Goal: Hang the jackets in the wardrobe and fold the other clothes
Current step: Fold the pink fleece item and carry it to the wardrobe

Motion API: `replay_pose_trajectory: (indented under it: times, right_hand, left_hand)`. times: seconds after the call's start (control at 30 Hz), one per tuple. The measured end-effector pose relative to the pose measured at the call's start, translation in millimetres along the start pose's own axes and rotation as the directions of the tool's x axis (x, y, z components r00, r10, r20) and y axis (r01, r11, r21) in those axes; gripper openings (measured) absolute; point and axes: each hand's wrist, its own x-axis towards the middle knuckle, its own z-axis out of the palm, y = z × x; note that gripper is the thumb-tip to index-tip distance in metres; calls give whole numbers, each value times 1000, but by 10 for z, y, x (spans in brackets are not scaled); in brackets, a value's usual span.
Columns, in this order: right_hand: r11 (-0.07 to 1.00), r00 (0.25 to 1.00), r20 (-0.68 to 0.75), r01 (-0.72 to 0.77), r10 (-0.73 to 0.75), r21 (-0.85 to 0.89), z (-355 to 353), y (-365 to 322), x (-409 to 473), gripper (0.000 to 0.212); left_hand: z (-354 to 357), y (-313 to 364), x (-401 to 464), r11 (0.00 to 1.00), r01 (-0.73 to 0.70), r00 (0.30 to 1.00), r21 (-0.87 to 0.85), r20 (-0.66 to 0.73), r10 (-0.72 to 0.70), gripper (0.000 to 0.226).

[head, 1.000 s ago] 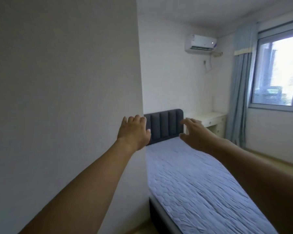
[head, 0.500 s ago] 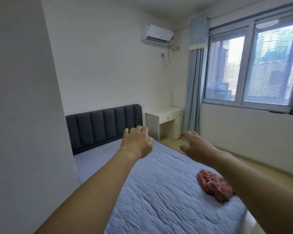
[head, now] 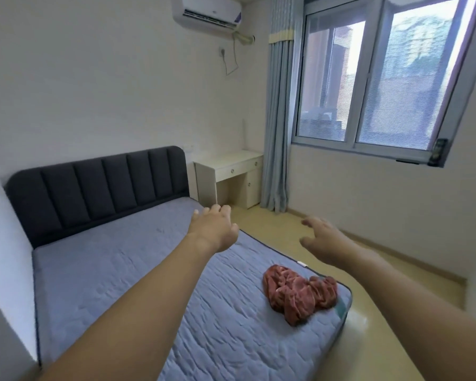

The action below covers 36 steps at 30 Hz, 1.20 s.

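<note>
Two hands, left [head: 213,231] and right [head: 323,239], reach forward apart, fingers relaxed, holding nothing, above a bed [head: 121,270]; a crumpled reddish garment [head: 297,291] lies near its foot-end right corner.

White walls, AC unit [head: 207,11] up top, 2-pane window [head: 379,75] w/ daylight, blue curtain [head: 279,119], white desk [head: 231,174], dark headboard [head: 99,188].

A bed [head: 121,270] with dark headboard [head: 99,188], beside a white desk [head: 231,171].
</note>
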Motion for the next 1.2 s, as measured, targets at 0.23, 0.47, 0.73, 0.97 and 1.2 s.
replay_pose_trajectory:
  times: [0.23, 0.47, 0.73, 0.97, 1.2]
  right_hand:
    - [1000, 981, 195, -6, 2, 18, 268, 933, 1450, 56]
    - [1000, 950, 312, -23, 19, 9, 872, 1745, 3072, 57]
    - [983, 897, 403, -182, 182, -40, 1876, 3278, 4941, 52]
    - [983, 791, 584, -145, 182, -111, 4303, 4980, 5945, 47]
    - [944, 685, 660, -140, 310, -298, 5901, 6332, 5956, 94]
  left_hand:
    - [592, 193, 1198, 976, 187, 978, -109, 111, -175, 52]
    - [1747, 244, 2759, 787, 450, 886, -422, 319, -336, 27]
    - [3861, 735, 4316, 673, 556, 813, -488, 490, -316, 17]
    - [6842, 1032, 4961, 425, 782, 614, -456, 684, -394, 7]
    - [8819, 1679, 4950, -41, 937, 284, -347, 824, -490, 96]
